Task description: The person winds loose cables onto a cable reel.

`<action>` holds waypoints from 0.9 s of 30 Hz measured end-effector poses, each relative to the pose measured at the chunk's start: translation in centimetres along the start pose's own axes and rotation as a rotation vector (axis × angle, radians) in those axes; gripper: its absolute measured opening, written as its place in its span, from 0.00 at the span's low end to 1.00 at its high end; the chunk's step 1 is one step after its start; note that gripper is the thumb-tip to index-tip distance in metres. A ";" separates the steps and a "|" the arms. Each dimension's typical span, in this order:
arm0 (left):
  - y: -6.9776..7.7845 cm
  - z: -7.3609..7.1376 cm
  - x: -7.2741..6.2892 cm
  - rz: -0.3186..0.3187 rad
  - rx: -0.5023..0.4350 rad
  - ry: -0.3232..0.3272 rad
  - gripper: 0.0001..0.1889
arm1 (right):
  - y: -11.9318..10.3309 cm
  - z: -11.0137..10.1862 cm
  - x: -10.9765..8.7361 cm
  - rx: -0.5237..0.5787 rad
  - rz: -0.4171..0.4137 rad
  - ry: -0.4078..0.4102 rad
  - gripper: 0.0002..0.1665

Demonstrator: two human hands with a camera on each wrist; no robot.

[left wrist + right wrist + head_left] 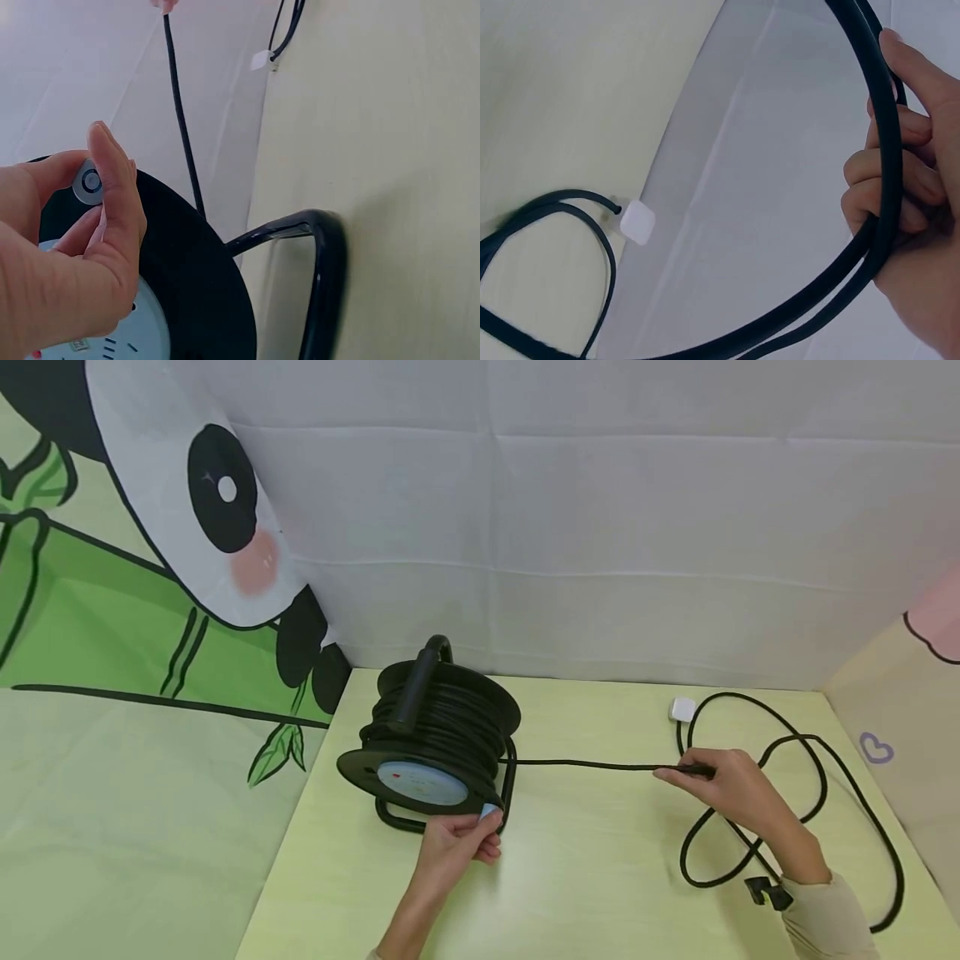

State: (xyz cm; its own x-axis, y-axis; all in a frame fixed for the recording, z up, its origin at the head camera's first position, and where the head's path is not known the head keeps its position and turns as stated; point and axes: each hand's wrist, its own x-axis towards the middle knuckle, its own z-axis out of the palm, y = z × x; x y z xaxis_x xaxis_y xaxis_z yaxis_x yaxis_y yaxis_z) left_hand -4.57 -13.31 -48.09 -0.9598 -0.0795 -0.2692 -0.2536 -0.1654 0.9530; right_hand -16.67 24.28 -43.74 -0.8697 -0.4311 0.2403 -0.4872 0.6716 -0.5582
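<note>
A black cable reel [442, 727] with a black carry handle and a light blue socket disc [422, 783] stands at the left of the table on a tubular frame. At its front flange my left hand [452, 850] pinches a small blue-grey crank knob [489, 810] between thumb and fingers. The knob's round end [88, 182] shows between the fingers in the left wrist view. Off to the right, my right hand [738, 787] grips the black cable [585, 764], which runs nearly straight from the reel into its fingers.
Loose loops of cable [892, 843] lie on the right of the table [585, 877]. A white plug [682, 709] sits near the back edge. Beside the right sleeve is a small black piece [768, 892]. Printed cloth [600, 527] hangs behind the table.
</note>
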 end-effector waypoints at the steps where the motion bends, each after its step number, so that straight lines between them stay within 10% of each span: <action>1: -0.2 0.0 0.1 -0.004 0.003 0.001 0.17 | 0.0 -0.2 0.0 -0.010 -0.006 -0.001 0.14; 15: -4.7 -3.1 1.5 -0.014 0.082 0.086 0.19 | 1.9 -2.7 -1.6 -0.116 -0.024 0.070 0.19; 27: -5.5 -4.6 2.1 -0.055 0.090 0.125 0.20 | 2.2 -3.1 -2.2 -0.154 -0.004 0.016 0.21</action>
State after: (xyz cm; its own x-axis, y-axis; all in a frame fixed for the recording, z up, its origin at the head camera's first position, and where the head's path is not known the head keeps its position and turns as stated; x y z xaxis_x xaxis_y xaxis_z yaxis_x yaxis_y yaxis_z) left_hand -4.57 -17.10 -54.57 -0.9234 -0.1950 -0.3307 -0.3202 -0.0842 0.9436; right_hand -16.07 28.62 -43.07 -0.8681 -0.4257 0.2554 -0.4963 0.7547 -0.4290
